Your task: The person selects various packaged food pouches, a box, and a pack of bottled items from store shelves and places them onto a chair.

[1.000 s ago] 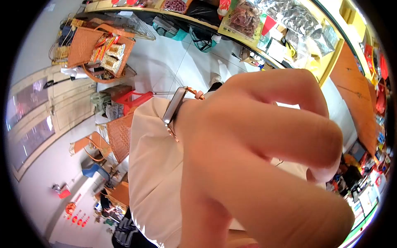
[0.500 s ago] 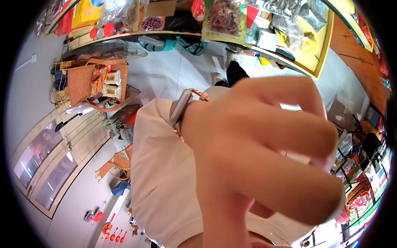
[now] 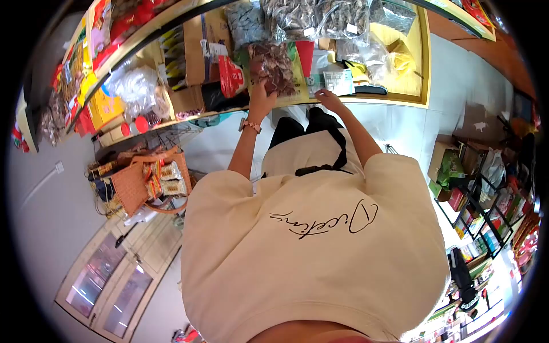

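Observation:
My left hand (image 3: 262, 102), with a watch and bracelet on its wrist, is at the near edge of a clear-and-green bag of reddish-brown dried slices (image 3: 271, 67). Its fingers are bent over the bag's lower left part, closed on it as far as I can see. My right hand (image 3: 328, 99) is by the counter's front edge, just below a white and pale green packet (image 3: 339, 82). Its fingers are drawn together, and whatever they hold is too small to make out. A red packet (image 3: 231, 77) lies left of the dried slices.
Bags of dark dried goods (image 3: 291, 20) fill the back of the yellow-edged display counter (image 3: 424, 57). An orange woven basket (image 3: 137, 184) with packets stands at left, near a door (image 3: 103, 280). Loaded black shelving (image 3: 474, 206) stands at right.
The left hand, which was large and close to the camera, has moved away to the bag on the counter. The right hand now shows at the counter. The view has shifted.

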{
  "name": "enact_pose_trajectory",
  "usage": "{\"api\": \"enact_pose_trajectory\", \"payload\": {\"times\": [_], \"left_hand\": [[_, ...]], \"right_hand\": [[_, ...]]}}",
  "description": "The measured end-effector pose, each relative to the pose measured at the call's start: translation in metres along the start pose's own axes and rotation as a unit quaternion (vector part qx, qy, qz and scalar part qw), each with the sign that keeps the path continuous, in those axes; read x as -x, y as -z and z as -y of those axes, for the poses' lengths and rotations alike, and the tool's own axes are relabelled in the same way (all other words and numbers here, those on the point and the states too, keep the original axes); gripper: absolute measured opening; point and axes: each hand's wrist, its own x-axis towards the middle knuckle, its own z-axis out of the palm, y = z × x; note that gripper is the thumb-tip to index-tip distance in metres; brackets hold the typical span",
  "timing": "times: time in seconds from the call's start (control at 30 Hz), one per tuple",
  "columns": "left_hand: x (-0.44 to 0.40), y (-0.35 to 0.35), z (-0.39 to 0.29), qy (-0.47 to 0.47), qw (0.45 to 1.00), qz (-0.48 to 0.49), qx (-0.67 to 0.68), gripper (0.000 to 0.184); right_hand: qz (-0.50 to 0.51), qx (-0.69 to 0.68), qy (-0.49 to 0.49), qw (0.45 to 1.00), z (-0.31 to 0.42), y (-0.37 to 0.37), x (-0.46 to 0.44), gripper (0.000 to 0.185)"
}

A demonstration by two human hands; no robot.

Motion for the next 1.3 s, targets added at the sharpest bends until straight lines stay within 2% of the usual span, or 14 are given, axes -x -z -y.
{"api": "enact_pose_trajectory", "payload": {"times": [0.03,0.1,0.23,0.33,0.5,0.7,0.73,0.77,0.83,0.87,0.97,1.17,1.27,1.3], "left_hand": [[-0.002,-0.001,0.013,0.089,0.995,0.053,-0.001,0.058],[-0.004,0.012,0.011,0.096,0.992,0.07,0.027,0.064],[-0.004,-0.021,0.082,0.222,0.975,0.032,0.005,0.062],[-0.022,-0.013,0.103,0.284,0.919,0.271,0.038,0.058],[-0.018,0.015,0.054,0.061,0.971,0.224,0.049,0.053],[-0.007,0.078,-0.006,-0.083,0.95,0.261,0.152,0.044],[-0.005,0.086,-0.018,-0.103,0.935,0.272,0.204,0.042],[-0.002,0.099,-0.039,-0.118,0.915,0.29,0.253,0.042],[0.004,0.106,-0.056,-0.053,0.882,0.395,0.251,0.044],[0.007,0.108,-0.066,-0.09,0.874,0.417,0.233,0.044],[0.018,0.112,-0.102,-0.06,0.772,0.588,0.234,0.042],[0.066,0.115,-0.196,-0.009,0.616,0.75,0.242,0.041],[0.118,0.105,-0.249,-0.002,0.674,0.697,0.244,0.035],[0.136,0.099,-0.261,-0.022,0.696,0.674,0.248,0.035]], "right_hand": [[0.007,-0.016,-0.033,0.999,0.025,0.001,0.002,0.04],[0.027,0.01,-0.062,0.998,0.03,-0.019,-0.022,0.07],[-0.012,0.041,-0.086,0.995,0.05,-0.033,-0.026,0.093],[-0.042,0.056,-0.131,0.989,0.052,-0.041,-0.025,0.089],[-0.114,-0.252,-0.188,0.943,0.04,-0.065,-0.018,0.076],[-0.201,-0.367,-0.113,0.901,0.055,-0.094,0.041,0.062],[-0.271,-0.296,-0.013,0.916,0.009,-0.124,0.03,0.056],[-0.291,-0.227,-0.037,0.929,0.027,-0.122,0.053,0.057],[-0.386,-0.129,0.059,0.912,0.063,-0.125,0.094,0.056],[-0.375,0.063,0.083,0.921,0.078,-0.121,0.114,0.054],[-0.445,-0.317,0.086,0.833,0.098,-0.124,0.16,0.077],[-0.552,-0.154,0.116,0.811,0.144,-0.095,0.337,0.085],[-0.518,-0.316,0.111,0.787,0.15,-0.116,0.392,0.078],[-0.62,-0.222,0.111,0.745,0.148,-0.129,0.401,0.062]]}}
